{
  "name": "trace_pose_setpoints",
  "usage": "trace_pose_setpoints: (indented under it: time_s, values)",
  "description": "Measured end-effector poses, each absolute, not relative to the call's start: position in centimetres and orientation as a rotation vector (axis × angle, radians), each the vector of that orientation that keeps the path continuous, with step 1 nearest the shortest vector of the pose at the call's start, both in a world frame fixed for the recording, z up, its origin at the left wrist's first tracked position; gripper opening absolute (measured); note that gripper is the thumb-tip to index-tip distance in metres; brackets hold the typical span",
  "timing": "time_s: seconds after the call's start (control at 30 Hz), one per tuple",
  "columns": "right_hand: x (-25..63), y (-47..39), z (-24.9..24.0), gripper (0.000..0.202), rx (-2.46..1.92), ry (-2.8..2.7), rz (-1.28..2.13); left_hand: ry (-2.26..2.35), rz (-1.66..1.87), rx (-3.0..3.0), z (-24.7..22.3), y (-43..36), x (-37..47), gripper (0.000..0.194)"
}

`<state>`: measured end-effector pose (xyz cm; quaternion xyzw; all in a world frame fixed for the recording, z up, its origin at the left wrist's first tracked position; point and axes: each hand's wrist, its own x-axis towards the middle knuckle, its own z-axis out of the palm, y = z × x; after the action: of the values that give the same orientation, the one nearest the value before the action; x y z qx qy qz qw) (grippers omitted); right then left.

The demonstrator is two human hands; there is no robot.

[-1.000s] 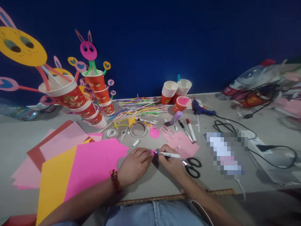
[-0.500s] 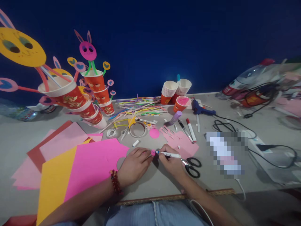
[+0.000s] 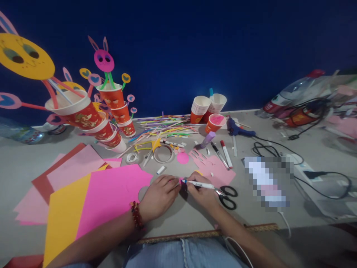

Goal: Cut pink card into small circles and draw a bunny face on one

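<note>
Bent over a crowded craft table (image 3: 178, 225), a person brings a white marker (image 3: 199, 184) to a tiny bright pink paper piece (image 3: 181, 180), which lies just beyond the fingers of the left hand (image 3: 161, 193). The right hand (image 3: 203, 195) grasps the marker near its tip, its barrel slanting back toward the wrist. Compared with a second ago, little is different: the marker sits at a slightly altered angle, and the paper piece remains in the same spot between the hands. The small shift suggests fine, careful colouring or outlining in progress, with the left hand serving as the steady anchor. Too little shows at the fingertips to tell whether the left hand pinches the piece or merely pins it down, or whether the marker's blue tip is touching it. Black-handled scissors (image 3: 228, 197) lie beside the right hand, apparently unused for now, while a small white cap (image 3: 161, 170) rests just past the left. A larger pink sheet (image 3: 111, 201) spreads beside the left forearm, and a pink paper disc (image 3: 183, 158) lies farther back, in front of a heap of coloured sticks (image 3: 170, 126).
</note>
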<state>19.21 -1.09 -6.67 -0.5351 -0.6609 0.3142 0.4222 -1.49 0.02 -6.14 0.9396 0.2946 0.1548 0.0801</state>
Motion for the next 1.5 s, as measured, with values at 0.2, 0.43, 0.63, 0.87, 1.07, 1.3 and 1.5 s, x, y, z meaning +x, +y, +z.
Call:
trace_pose_setpoints:
  time_s: [0.2,0.43,0.63,0.87,1.07,1.3,1.5]
  values:
    - [19.05,-1.01,-6.74,0.018,-1.328,-1.673,0.772,0.872,0.448,2.808,-6.32,0.05,-1.54,0.027]
    - [19.04,-1.01,-6.74,0.018,-1.347,-1.685,0.787,0.864,0.449,2.816,-6.44,0.07,-1.55,0.027]
    - [19.03,-0.95,-6.60,0.018,-1.358,-1.714,0.771,0.868,0.459,2.809,-6.18,0.10,-1.46,0.026]
    - [18.98,-0.90,-6.50,0.017,-1.344,-1.717,0.771,0.864,0.462,2.800,-6.19,0.14,-1.44,0.026]
    - [19.00,-0.89,-6.74,0.018,-1.356,-1.733,0.760,0.872,0.447,2.797,-6.16,0.08,-1.43,0.026]
    - [19.04,-0.91,-6.86,0.017,-1.365,-1.743,0.765,0.868,0.466,2.801,-6.15,0.14,-1.44,0.025]
    - [19.07,-0.98,-6.94,0.015,-1.371,-1.732,0.779,0.872,0.460,2.805,-6.11,0.12,-1.42,0.026]
